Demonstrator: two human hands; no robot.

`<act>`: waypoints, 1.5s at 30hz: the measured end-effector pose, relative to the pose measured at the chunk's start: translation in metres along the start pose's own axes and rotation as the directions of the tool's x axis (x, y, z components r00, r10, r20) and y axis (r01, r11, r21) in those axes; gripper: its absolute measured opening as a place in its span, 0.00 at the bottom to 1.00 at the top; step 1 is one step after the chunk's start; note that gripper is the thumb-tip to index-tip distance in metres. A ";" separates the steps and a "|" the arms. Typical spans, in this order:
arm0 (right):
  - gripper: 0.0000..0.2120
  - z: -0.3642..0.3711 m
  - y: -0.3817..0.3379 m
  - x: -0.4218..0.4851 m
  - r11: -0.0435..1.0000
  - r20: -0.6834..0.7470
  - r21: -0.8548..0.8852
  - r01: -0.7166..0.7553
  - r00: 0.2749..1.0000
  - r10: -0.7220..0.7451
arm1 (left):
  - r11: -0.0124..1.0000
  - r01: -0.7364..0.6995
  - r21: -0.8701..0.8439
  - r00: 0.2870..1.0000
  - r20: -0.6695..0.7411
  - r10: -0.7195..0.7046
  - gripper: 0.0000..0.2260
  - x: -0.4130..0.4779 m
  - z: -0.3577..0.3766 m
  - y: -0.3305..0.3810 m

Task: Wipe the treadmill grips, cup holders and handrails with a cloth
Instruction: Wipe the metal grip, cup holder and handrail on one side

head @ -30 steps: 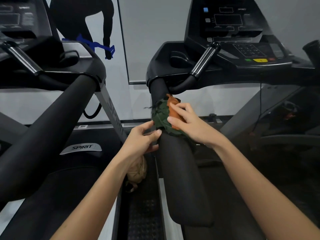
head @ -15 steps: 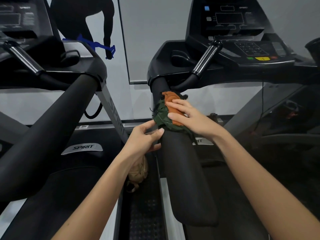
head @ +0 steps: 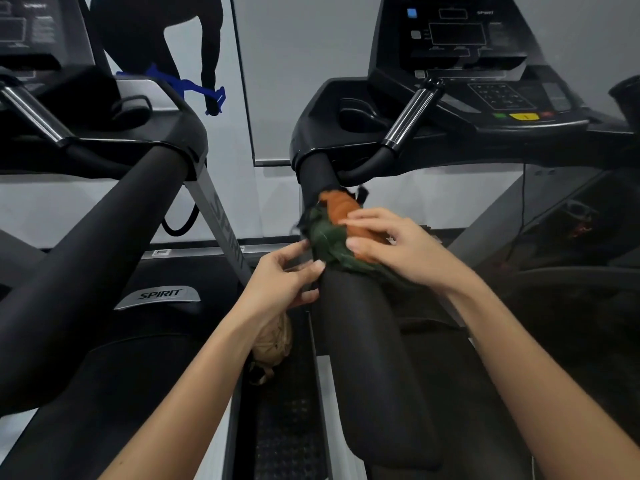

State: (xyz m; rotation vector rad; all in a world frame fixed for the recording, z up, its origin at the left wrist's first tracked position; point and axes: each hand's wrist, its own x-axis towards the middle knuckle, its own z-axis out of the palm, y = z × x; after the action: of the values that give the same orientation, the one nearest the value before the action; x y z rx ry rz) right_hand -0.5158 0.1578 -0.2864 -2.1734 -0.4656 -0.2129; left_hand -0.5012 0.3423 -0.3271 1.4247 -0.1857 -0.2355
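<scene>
A green and orange cloth [head: 332, 230] is draped over the upper part of a thick black handrail [head: 367, 341] of the right-hand treadmill. My right hand [head: 391, 244] lies on top of the cloth and presses it onto the rail, fingers spread. My left hand [head: 284, 278] pinches the cloth's lower left edge against the rail's side. Above the rail, a chrome and black grip [head: 408, 116] angles up toward the console, and a black cup holder [head: 356, 114] sits to its left.
A second treadmill stands to the left, with its own black handrail [head: 86, 258] and chrome grip [head: 27, 112]. The console [head: 485, 81] with keypad is at the upper right. A tan shoe [head: 272, 344] shows under my left wrist, on the strip between the machines.
The cloth and my right hand have slid a little up the handrail toward the console. My left hand has followed and stays at the cloth's lower edge.
</scene>
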 end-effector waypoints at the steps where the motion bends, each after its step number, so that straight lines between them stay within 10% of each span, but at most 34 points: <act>1: 0.18 0.003 0.004 0.010 0.998 0.001 0.038 -0.044 0.999 0.044 | 1.000 0.008 -0.017 1.000 0.001 -0.008 0.16 0.000 0.001 0.000; 9: 0.07 0.040 0.042 -0.001 0.690 -0.170 0.695 -0.202 0.886 0.431 | 1.000 0.020 -0.019 1.000 -0.005 -0.020 0.21 -0.005 0.003 0.003; 20: 0.16 0.028 0.016 -0.038 0.801 -0.145 0.596 -0.048 0.975 0.166 | 0.999 0.031 -0.027 0.999 -0.021 -0.032 0.21 -0.002 0.002 0.003; 27: 0.18 0.044 0.037 -0.002 0.440 -0.040 0.878 -0.189 0.887 0.461 | 0.999 0.030 -0.028 0.999 -0.022 -0.030 0.20 -0.006 0.005 0.006; 33: 0.07 0.042 0.038 -0.049 0.560 -0.133 0.820 -0.122 0.910 0.393 | 0.999 0.032 -0.034 0.999 -0.027 -0.033 0.20 -0.006 0.005 0.006; 38: 0.18 0.022 0.024 -0.045 0.786 -0.123 0.614 -0.077 0.974 0.191 | 0.999 0.042 -0.034 0.999 -0.020 -0.043 0.20 -0.005 0.004 0.006; 45: 0.34 0.013 0.028 -0.002 0.829 -0.017 0.527 -0.186 0.973 0.229 | 0.999 0.037 -0.007 0.999 -0.024 -0.037 0.20 -0.007 0.005 0.008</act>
State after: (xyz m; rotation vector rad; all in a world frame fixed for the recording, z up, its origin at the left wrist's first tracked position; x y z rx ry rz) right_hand -0.5063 0.1531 -0.3153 -1.6513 -0.2023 -0.0406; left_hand -0.5087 0.3402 -0.3185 1.4243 -0.1390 -0.2491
